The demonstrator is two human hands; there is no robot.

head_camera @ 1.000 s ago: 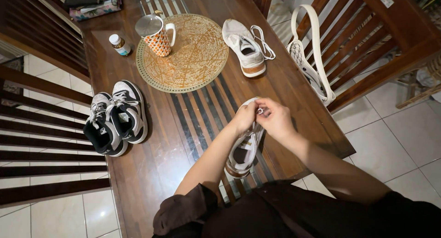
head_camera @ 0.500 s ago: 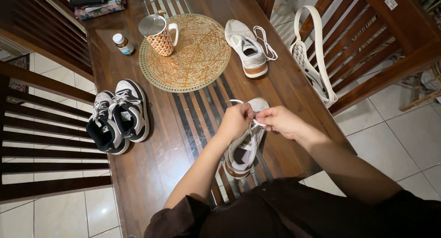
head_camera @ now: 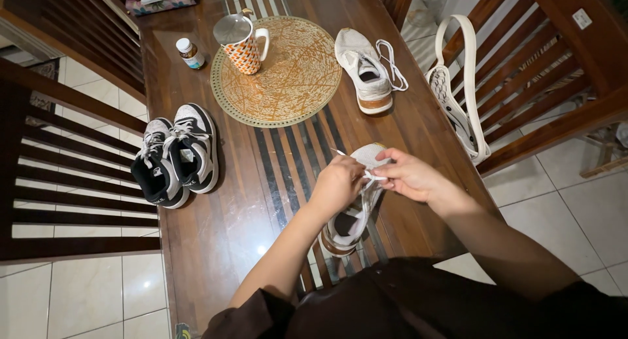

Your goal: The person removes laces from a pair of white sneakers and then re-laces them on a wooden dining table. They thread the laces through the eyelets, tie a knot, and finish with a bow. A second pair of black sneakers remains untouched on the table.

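A white sneaker point(head_camera: 350, 218) lies on the dark wooden table point(head_camera: 229, 234) in front of me, toe pointing away. My left hand point(head_camera: 338, 183) and my right hand point(head_camera: 407, 176) meet over its tongue, both pinching the white shoelace point(head_camera: 371, 176). A loose lace end sticks up to the left of my left hand. A second white sneaker point(head_camera: 364, 69) with a loose lace lies farther away on the table.
A black and white pair of sneakers point(head_camera: 173, 154) sits at the table's left edge. A round woven placemat point(head_camera: 288, 77) holds an orange patterned mug point(head_camera: 242, 43); a small bottle point(head_camera: 190, 53) stands beside it. Wooden chairs flank the table; a white bag point(head_camera: 458, 84) hangs on the right chair.
Both hands have shifted slightly away from me along the shoe and pulled the lace across; the view has tilted a little, and the sneaker stays in place.
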